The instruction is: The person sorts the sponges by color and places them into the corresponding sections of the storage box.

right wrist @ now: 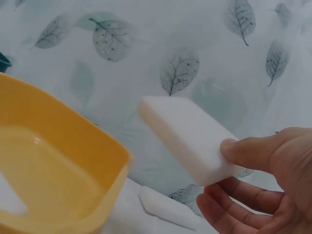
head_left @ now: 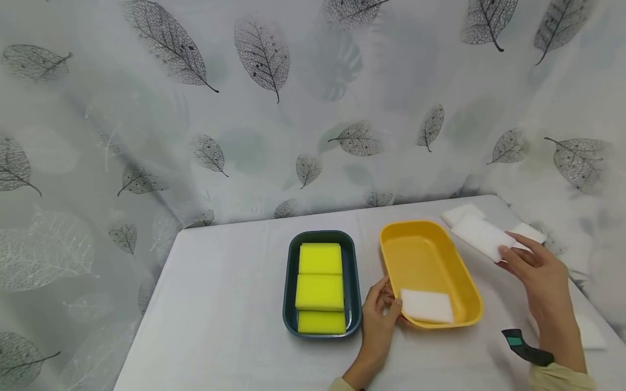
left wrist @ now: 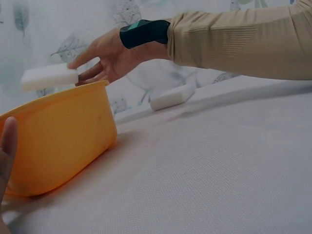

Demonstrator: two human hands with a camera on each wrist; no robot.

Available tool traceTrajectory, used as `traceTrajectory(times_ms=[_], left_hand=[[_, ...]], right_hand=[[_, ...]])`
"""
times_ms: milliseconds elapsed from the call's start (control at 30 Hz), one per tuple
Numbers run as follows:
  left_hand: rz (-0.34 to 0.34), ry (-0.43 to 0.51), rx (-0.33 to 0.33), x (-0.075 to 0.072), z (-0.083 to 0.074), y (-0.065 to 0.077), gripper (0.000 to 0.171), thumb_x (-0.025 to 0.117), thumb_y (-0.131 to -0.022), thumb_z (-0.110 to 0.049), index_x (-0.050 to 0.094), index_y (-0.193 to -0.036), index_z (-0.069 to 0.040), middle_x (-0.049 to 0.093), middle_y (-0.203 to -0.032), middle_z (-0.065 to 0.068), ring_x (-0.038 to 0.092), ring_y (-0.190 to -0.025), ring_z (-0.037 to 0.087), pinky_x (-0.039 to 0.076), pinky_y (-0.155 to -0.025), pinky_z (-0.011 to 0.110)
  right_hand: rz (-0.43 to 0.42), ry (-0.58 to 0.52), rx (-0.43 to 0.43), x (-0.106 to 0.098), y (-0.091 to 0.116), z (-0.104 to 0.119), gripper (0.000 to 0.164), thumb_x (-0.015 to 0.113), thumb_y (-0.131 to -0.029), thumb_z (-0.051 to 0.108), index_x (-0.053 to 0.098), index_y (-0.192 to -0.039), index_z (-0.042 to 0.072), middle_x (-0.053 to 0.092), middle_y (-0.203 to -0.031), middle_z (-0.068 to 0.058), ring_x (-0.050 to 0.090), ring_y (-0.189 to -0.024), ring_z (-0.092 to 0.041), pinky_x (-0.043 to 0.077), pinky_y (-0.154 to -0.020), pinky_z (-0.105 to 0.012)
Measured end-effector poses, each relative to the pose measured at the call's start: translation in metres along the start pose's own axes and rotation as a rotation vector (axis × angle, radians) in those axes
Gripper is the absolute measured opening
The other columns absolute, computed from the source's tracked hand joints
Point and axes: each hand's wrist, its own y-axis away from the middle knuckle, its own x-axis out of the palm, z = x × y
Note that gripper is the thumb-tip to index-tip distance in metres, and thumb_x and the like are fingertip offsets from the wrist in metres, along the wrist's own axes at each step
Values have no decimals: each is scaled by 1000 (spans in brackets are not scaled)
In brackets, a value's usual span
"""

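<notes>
My right hand pinches a white sponge block by one end, thumb on top. In the right wrist view that sponge is tilted in the air beside the rim of a yellow plastic tub. My left hand grips the near left side of the tub, its thumb at the rim. Inside the tub, at the near end, lies another white sponge. The left wrist view shows the tub's outer wall and part of the left thumb.
Left of the tub stands a dark green tray with yellow sponges in it. More white sponges lie on the right side of the table, at the back and near the right forearm. A leaf-patterned curtain hangs behind.
</notes>
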Motion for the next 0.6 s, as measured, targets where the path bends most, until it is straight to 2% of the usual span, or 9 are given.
traceTrajectory(times_ms=[233,467,600], left_hand=[[1,27,12,0,1,-1,53,64,-99,-4,50,-150,-8,53,-117,7,59,-90,4,63,-67,23],[-5,25,2,0,1,-2,54,65,-99,-4,50,-150,-9,52,-118,5,58,-93,4,62,-68,22],[-10,12,-3,1,0,-1,53,65,-99,-4,50,-150,-10,53,-118,6,58,-93,4,63,-68,22]], right_hand=[[57,107,-43,10,1,3,52,75,-97,19,60,-146,20,66,-101,17,68,-79,4,56,-70,-7],[100,349,-72,21,3,6,52,72,-99,27,58,-148,18,62,-101,23,66,-82,9,56,-72,-8],[156,429,-97,26,5,8,52,70,-100,32,58,-147,14,58,-107,22,65,-85,10,55,-74,-7]])
